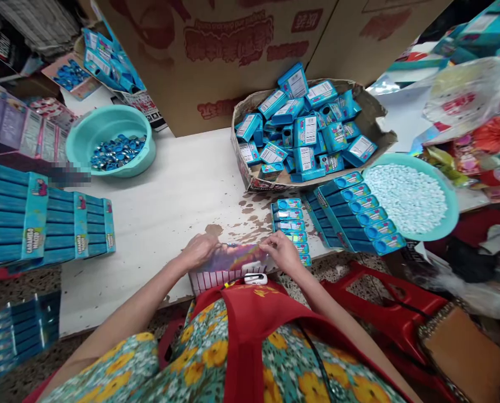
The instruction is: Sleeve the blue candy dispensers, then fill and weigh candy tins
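Both my hands grip a flat, shiny rainbow-coloured package (232, 260) at the near edge of the white board (166, 207). My left hand (198, 250) is closed on its left end. My right hand (281, 251) pinches its right end. Just right of my right hand lies a row of small blue boxes (291, 226). A longer stack of open blue boxes (354, 215) leans beside it.
A torn cardboard tray (371, 120) heaped with small blue boxes stands behind. A teal bowl of white pellets (413, 198) is at right, a teal basin of blue caps (111, 140) at left. Blue display cartons (44, 224) sit far left. A red stool (384, 308) stands at lower right.
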`<state>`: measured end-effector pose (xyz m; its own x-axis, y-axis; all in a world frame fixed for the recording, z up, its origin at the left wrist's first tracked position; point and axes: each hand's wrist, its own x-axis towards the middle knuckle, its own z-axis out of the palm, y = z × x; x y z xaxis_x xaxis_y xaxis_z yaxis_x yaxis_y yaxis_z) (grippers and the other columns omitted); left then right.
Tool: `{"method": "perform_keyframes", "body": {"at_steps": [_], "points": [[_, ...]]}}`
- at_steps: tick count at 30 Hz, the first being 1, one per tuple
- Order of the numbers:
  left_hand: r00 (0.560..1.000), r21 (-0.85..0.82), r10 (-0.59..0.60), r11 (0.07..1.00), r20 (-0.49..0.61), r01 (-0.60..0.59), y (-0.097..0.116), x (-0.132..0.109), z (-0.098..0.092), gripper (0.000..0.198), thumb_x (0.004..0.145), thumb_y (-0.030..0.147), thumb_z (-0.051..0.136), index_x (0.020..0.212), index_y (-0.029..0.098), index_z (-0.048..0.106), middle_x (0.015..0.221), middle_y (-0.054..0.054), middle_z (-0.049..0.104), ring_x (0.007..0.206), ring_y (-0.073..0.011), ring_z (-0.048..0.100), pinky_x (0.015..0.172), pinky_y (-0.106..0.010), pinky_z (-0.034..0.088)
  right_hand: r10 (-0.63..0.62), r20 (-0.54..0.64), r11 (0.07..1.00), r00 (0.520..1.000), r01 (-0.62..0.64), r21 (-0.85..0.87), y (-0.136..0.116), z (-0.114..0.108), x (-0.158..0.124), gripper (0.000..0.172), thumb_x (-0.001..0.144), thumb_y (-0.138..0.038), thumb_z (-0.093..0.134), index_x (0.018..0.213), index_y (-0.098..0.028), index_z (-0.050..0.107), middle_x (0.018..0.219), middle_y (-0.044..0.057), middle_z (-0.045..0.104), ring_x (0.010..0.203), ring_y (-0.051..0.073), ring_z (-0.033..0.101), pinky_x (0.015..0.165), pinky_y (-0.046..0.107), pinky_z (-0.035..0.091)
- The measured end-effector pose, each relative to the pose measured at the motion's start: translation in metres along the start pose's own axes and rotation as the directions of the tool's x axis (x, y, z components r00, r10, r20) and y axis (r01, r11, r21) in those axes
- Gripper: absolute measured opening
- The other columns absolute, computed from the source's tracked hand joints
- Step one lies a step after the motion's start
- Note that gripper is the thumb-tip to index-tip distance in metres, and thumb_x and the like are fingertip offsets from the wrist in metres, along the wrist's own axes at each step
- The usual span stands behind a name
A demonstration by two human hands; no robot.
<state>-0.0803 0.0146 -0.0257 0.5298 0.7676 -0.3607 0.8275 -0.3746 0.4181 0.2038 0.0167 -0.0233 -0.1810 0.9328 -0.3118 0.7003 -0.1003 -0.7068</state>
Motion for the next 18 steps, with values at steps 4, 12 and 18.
{"method": "perform_keyframes", "body": {"at_steps": [4, 12, 18], "points": [[0.993, -0.044, -0.061, 0.997, -0.102, 0.057, -0.005, -0.012, -0.001, 0.043, 0.089, 0.053, 0.04, 0.117, 0.022, 0.054, 0.107, -0.007, 0.064, 0.097, -0.022, 0.056, 0.083, -0.034, 0.038, 0.003, 0.023, 1.0, 1.0, -0.002, -0.016, -0.001, -0.002, 0.003, 0.014, 0.079, -0.03, 0.062, 0.069, -0.022, 0.067, 0.079, 0.001, 0.052, 0.075, 0.015, 0.052, 0.069, 0.027, 0.039], [0.991, -0.225, -0.097, 0.972, -0.093, 0.074, -0.007, -0.008, 0.008, 0.026, 0.09, 0.036, 0.045, 0.086, 0.022, 0.066, 0.09, -0.003, 0.067, 0.089, -0.0187, 0.053, 0.082, -0.031, 0.038, -0.002, -0.029, 1.0, 1.0, 0.003, 0.018, 0.001, 0.005, 0.001, 0.014, 0.078, -0.032, 0.062, 0.069, -0.022, 0.066, 0.081, 0.001, 0.053, 0.075, 0.015, 0.053, 0.069, 0.028, 0.04], [0.99, -0.423, -0.132, 0.9, -0.041, 0.103, -0.009, -0.013, -0.009, 0.026, 0.087, 0.035, 0.046, 0.078, 0.018, 0.064, 0.083, -0.003, 0.065, 0.081, -0.016, 0.056, 0.074, -0.026, 0.041, -0.016, -0.07, 1.0, 0.997, 0.014, -0.027, 0.002, 0.004, 0.0, 0.018, 0.082, -0.035, 0.059, 0.073, -0.022, 0.067, 0.083, 0.003, 0.055, 0.076, 0.017, 0.054, 0.07, 0.03, 0.043]]}}
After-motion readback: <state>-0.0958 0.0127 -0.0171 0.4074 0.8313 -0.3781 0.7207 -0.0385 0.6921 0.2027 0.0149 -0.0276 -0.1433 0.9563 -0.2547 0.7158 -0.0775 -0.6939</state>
